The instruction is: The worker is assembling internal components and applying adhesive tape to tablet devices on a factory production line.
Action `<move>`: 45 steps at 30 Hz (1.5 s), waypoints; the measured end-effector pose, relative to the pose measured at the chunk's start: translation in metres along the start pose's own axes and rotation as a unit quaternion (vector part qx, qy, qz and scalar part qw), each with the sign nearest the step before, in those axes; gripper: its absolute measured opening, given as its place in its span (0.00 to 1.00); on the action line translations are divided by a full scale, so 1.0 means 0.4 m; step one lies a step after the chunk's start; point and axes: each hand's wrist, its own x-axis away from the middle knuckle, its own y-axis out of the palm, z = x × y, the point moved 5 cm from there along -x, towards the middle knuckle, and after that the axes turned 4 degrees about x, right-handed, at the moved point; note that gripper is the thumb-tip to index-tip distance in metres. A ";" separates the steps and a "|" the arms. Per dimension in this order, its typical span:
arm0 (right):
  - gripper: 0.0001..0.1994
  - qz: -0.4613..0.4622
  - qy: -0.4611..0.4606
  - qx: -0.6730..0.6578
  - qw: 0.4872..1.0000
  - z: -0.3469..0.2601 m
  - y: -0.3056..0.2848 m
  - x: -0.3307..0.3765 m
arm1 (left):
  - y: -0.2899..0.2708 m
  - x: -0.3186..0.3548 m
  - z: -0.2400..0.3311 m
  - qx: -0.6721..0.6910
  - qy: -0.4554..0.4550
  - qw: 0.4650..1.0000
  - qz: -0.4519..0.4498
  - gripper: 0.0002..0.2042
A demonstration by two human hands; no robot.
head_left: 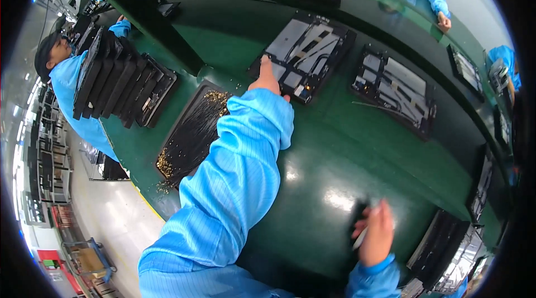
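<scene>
My left hand [267,79] reaches across the bench and grips the near-left edge of an opened flat electronic device [308,52]. That device has a black frame, silver panels, cables and a small board. Its fingertips lie on the frame's edge, with the thumb lower down. At the lower right, my right hand [377,236] hangs over the green bench, partly smeared by motion. Its fingers curl loosely around a slim whitish object [360,239] whose kind I cannot make out. A second opened device [395,89] lies to the right of the first.
Left of my arm, a dark tray [181,121] holds black and gold-coloured screws. Stacked black device shells [120,77] stand beside a green post [162,24]. More device parts [441,245] lie at right. Co-workers in blue, including a person [72,75] at left, stand around the bench.
</scene>
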 end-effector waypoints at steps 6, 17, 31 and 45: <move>0.15 -0.068 -0.126 0.211 0.967 0.110 0.033 0.115 | 0.031 -0.074 -0.030 0.058 -0.020 0.994 -0.091 0.21; 0.11 0.097 -0.256 0.086 0.958 0.095 0.048 0.135 | 0.005 0.186 0.100 -0.157 0.382 0.903 -0.117 0.19; 0.14 -0.385 -0.255 0.230 0.857 0.204 0.200 0.482 | -0.439 0.418 -0.179 -0.557 0.049 0.757 -0.337 0.23; 0.12 -0.129 -0.329 0.235 0.905 0.183 0.213 0.435 | -0.492 0.215 0.196 -0.695 0.471 0.533 0.103 0.14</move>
